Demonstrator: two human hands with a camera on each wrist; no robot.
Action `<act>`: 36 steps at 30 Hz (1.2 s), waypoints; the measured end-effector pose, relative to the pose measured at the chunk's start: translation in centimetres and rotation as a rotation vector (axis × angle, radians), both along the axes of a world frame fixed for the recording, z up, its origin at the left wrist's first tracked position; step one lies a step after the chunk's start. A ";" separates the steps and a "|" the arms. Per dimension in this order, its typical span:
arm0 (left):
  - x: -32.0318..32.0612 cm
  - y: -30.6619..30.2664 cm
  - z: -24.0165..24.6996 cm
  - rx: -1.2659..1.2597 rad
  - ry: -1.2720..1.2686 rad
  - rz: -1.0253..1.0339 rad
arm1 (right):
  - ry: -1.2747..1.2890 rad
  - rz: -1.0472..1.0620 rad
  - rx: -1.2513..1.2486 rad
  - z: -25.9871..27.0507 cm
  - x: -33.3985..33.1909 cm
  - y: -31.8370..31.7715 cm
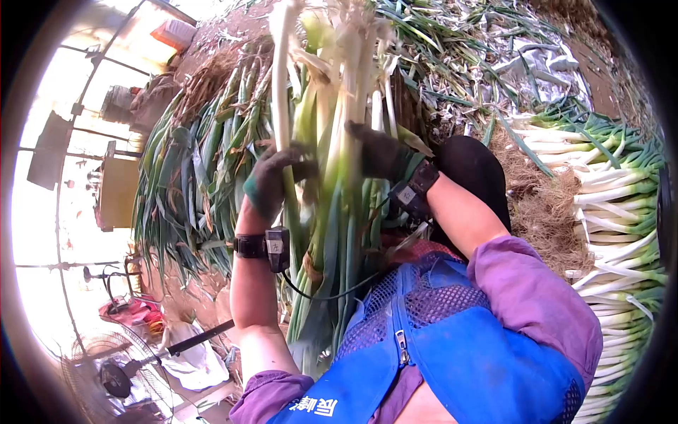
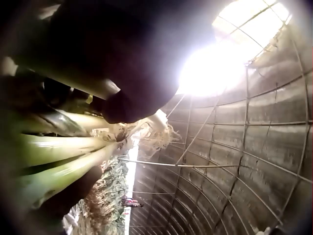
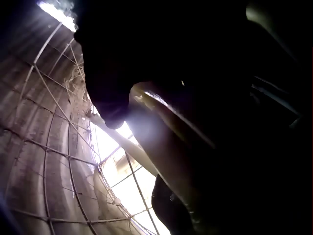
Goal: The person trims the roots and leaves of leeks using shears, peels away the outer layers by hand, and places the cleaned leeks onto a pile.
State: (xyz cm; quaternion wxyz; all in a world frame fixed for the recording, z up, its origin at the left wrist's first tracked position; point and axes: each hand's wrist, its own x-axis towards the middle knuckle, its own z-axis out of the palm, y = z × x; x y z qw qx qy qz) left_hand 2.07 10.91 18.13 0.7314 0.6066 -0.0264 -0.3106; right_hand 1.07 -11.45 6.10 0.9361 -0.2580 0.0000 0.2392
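Note:
A bunch of long leeks [image 1: 339, 159] stands upright between two dark-gloved hands in the head view, roots at the top and partly blurred. The left hand [image 1: 272, 180] has its fingers curled round a pale stalk at the bunch's left side. On the other side, the right hand [image 1: 385, 152] grips stalks, its fingertips partly hidden or blurred. In the left wrist view the dark left hand [image 2: 132, 63] lies over leek stalks [image 2: 63, 152] with stringy roots. The right wrist view is very dark; the right hand [image 3: 105, 93] curls over a stalk [image 3: 161, 142].
Green-leaved leeks [image 1: 191, 162] are heaped at the left. Trimmed white leeks [image 1: 621, 233] lie in a long row at the right, roots inward. Leaf scraps [image 1: 466, 63] cover the ground at the top. A fan [image 1: 116, 374] stands at lower left. A cable hangs between the wrists.

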 end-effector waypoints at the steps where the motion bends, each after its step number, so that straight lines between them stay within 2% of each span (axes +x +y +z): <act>1: 0.3 1.0 -0.8 0.039 -0.047 0.069 | -0.007 -0.008 0.009 0.6 0.3 0.0; 3: 1.4 2.7 -2.3 0.100 -0.086 0.152 | 0.069 -0.030 0.082 1.9 0.3 0.2; 6: 1.5 3.5 -3.3 0.076 -0.107 0.207 | -0.010 -0.144 -0.016 2.1 -0.3 1.0; 8: 1.1 2.9 -3.7 0.089 -0.111 0.176 | -0.019 -0.135 -0.060 2.8 -1.1 1.0; 10: -0.2 1.0 -2.0 0.198 -0.063 0.088 | -0.115 -0.134 -0.118 2.5 -1.0 1.2; 12: -0.5 0.2 -1.4 0.348 -0.155 -0.111 | -0.128 -0.071 -0.128 3.1 -1.5 0.9; 13: -1.0 0.3 -1.9 0.485 -0.940 -0.325 | -0.156 -0.061 -0.160 3.8 -2.0 0.8; 14: -0.8 -0.5 -2.0 0.620 -0.469 -0.227 | -0.184 -0.050 -0.193 4.2 -2.3 0.8; 16: -0.2 -0.3 -2.1 0.567 -0.355 -0.221 | -0.192 -0.036 -0.321 4.9 -2.6 0.5; 18: -0.9 -0.2 -1.4 0.546 -0.418 -0.245 | -0.260 -0.024 -0.457 5.8 -3.1 -0.2; 19: -0.7 0.4 -2.5 0.527 -0.499 -0.260 | -0.282 -0.061 -0.609 5.7 -3.1 -0.4; 22: -0.4 0.6 -4.5 0.436 -0.665 -0.261 | -0.255 -0.126 -0.747 5.4 -3.5 -0.4; 23: 0.2 1.1 -5.8 0.530 -0.921 -0.320 | -0.338 -0.161 -0.769 5.2 -3.6 -0.6; 24: 0.4 1.2 -6.2 0.624 -1.177 -0.377 | -0.211 -0.152 -0.814 5.5 -3.8 -0.5; 25: 0.7 1.3 -6.4 0.643 -1.244 -0.415 | -0.082 -0.142 -0.855 5.9 -3.9 -0.6; 26: 0.8 1.6 -6.7 0.636 -1.189 -0.404 | 0.047 -0.135 -0.895 6.1 -4.0 -0.6; 27: 0.9 2.1 -7.2 0.627 -1.135 -0.396 | -0.160 -0.173 -0.916 5.6 -4.6 -1.1; 29: 1.4 2.9 -8.2 0.615 -1.016 -0.414 | -0.541 -0.275 -0.521 0.7 -3.4 -2.9; 30: 1.2 3.0 -8.9 0.433 -0.936 -0.324 | -0.722 -0.321 -0.313 -2.2 -2.6 -3.2; 31: 1.1 3.1 -9.1 0.384 -0.903 -0.298 | -0.671 -0.359 -0.260 -4.1 -1.9 -3.2; 32: 1.0 3.1 -9.1 0.336 -0.869 -0.269 | -0.564 -0.306 -0.216 -4.2 -1.8 -3.1; 33: 1.0 3.1 -8.7 0.390 -1.018 -0.330 | -0.456 -0.253 -0.172 -4.2 -1.7 -2.7; 35: 1.2 3.0 -7.5 0.498 -1.315 -0.455 | 0.043 -0.179 -0.235 4.8 -5.0 -0.4; 36: 1.3 3.1 -7.4 0.494 -1.330 -0.486 | 0.025 -0.190 -0.228 4.4 -4.9 -0.3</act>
